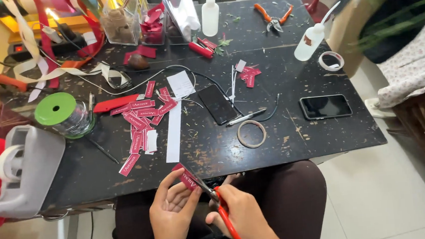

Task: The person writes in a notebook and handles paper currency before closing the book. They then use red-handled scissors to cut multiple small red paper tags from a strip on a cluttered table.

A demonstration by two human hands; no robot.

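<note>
My left hand (171, 211) pinches a small red label strip (187, 178) over my lap, just in front of the black table's (284, 129) front edge. In my right hand (243, 215) are red-handled scissors (218, 202), their blades meeting the strip. Several cut red labels (139, 121) lie scattered on the table left of centre, beside a long white paper strip (174, 130).
On the table lie two dark phones (325, 106) (217, 104), a tape ring (251, 133), a pen, cables, two white squeeze bottles (208, 13), orange pliers (273, 17) and a green-lidded spool (60, 114). A grey tape dispenser (24, 169) sits at the left edge. Clear boxes stand at the back.
</note>
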